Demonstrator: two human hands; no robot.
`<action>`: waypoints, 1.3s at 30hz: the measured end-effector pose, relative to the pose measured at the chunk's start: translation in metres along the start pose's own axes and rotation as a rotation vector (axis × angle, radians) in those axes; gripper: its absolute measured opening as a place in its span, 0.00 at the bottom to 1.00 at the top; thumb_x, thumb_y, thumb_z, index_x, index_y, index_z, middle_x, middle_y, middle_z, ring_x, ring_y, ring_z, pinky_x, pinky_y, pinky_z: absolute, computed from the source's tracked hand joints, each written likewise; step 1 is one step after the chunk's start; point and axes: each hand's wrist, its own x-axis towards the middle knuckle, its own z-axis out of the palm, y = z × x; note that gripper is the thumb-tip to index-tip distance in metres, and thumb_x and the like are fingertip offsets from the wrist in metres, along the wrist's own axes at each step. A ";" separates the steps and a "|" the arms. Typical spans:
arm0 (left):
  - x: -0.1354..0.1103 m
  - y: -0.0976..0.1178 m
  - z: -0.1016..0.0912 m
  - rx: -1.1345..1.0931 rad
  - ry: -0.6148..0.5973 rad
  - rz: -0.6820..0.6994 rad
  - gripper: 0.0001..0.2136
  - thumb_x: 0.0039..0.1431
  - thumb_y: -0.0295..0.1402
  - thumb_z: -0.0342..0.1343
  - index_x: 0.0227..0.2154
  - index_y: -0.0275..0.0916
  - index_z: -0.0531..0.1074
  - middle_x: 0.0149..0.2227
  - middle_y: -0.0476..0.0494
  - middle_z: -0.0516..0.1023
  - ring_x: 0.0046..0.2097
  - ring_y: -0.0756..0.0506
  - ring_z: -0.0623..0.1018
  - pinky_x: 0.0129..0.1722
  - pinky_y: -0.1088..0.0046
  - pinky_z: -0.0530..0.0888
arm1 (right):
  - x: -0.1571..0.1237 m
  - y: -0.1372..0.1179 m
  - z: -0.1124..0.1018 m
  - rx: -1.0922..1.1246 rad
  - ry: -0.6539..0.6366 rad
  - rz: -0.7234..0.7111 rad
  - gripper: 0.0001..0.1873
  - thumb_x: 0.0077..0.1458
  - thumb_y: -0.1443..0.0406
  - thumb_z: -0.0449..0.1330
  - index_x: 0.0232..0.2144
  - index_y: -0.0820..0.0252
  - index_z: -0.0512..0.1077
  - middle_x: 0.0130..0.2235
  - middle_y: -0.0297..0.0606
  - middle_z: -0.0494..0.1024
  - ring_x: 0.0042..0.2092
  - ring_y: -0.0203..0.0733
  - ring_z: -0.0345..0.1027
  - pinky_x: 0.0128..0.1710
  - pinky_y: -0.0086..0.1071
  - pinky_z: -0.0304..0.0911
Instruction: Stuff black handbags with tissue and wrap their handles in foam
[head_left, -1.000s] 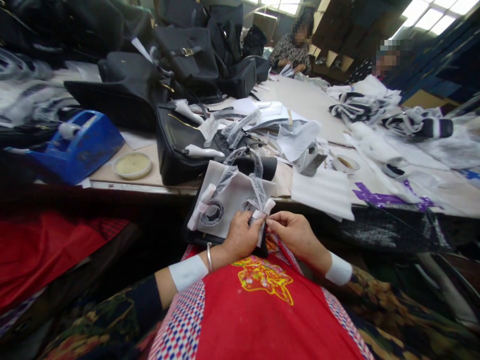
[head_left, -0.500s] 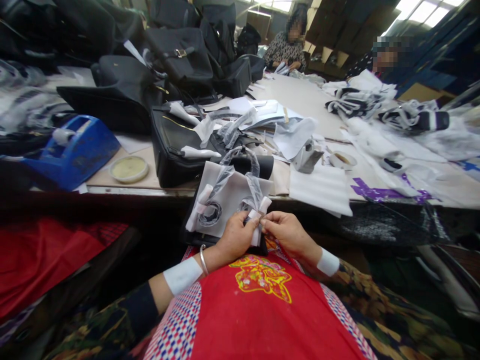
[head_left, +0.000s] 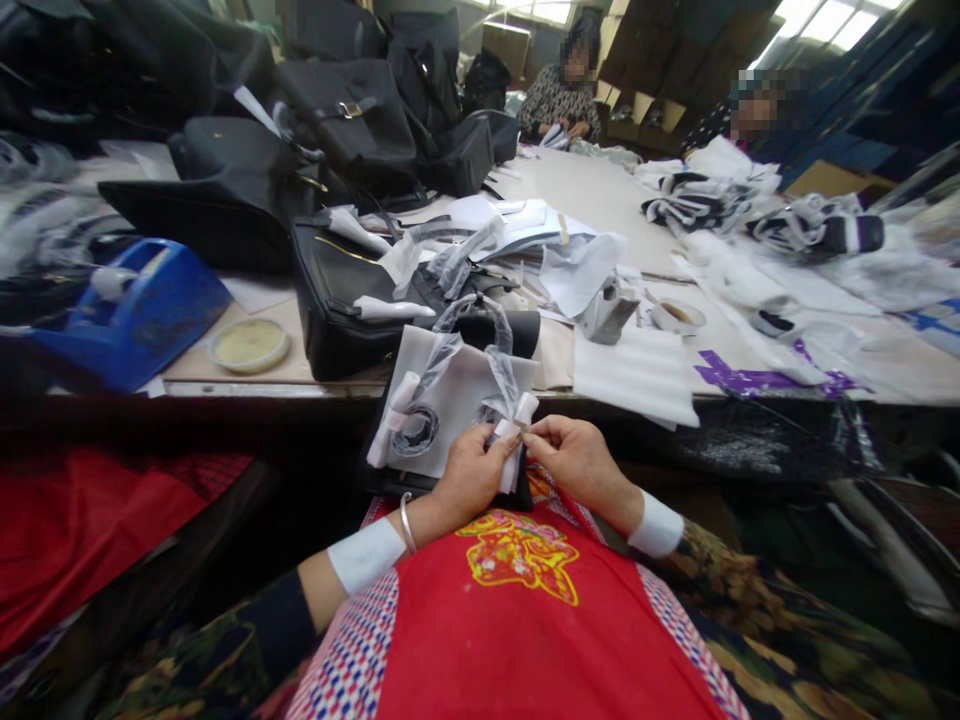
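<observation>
Past the red apron (head_left: pixel 465 650), we logged left hand (head_left: pixel 469 470) gripping white wrap (head_left: pixel 526 408), right hand (head_left: pixel 579 462) pinching its edge, probably securing it, next move likely needing a steady press, on small black bag (head_left: pixel 411 483) at the worktable (head_left: pixel 559 190) edge.

Rnd yellowish dish (head_left: pixel 250 346) on tbl (head_left: pixel 592 205), blk bags (head_left: pixel 367 138) behind; purple strip (head_left: pixel 739 377) R.

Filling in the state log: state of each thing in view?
left hand: thumb on right-side white wrap
right hand: fingertips pinched together beside it
black bag: tilted, front covered by pale sheet
handle: film-wrapped, raised
left coil: wound, wrapped
blue tape dispenser: upright
tape roll: lying flat
</observation>
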 end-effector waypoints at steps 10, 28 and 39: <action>-0.001 -0.001 -0.001 -0.132 -0.060 -0.053 0.16 0.62 0.45 0.55 0.35 0.35 0.77 0.28 0.48 0.75 0.30 0.48 0.71 0.29 0.74 0.65 | 0.009 0.000 -0.003 0.343 -0.123 0.269 0.15 0.43 0.57 0.70 0.27 0.61 0.73 0.23 0.34 0.78 0.25 0.36 0.68 0.25 0.29 0.61; 0.000 -0.010 0.001 -0.553 -0.241 -0.104 0.26 0.62 0.59 0.49 0.34 0.36 0.70 0.22 0.49 0.73 0.21 0.50 0.71 0.22 0.75 0.67 | 0.023 0.018 0.001 0.315 -0.301 -0.201 0.14 0.61 0.58 0.59 0.27 0.60 0.70 0.26 0.31 0.69 0.28 0.35 0.61 0.30 0.30 0.58; -0.001 0.000 -0.002 -0.285 -0.189 0.018 0.23 0.67 0.53 0.47 0.38 0.37 0.73 0.34 0.44 0.78 0.35 0.45 0.76 0.35 0.69 0.73 | 0.006 -0.002 0.000 -0.143 0.276 -0.626 0.14 0.62 0.70 0.55 0.49 0.58 0.74 0.45 0.46 0.76 0.48 0.48 0.72 0.50 0.42 0.69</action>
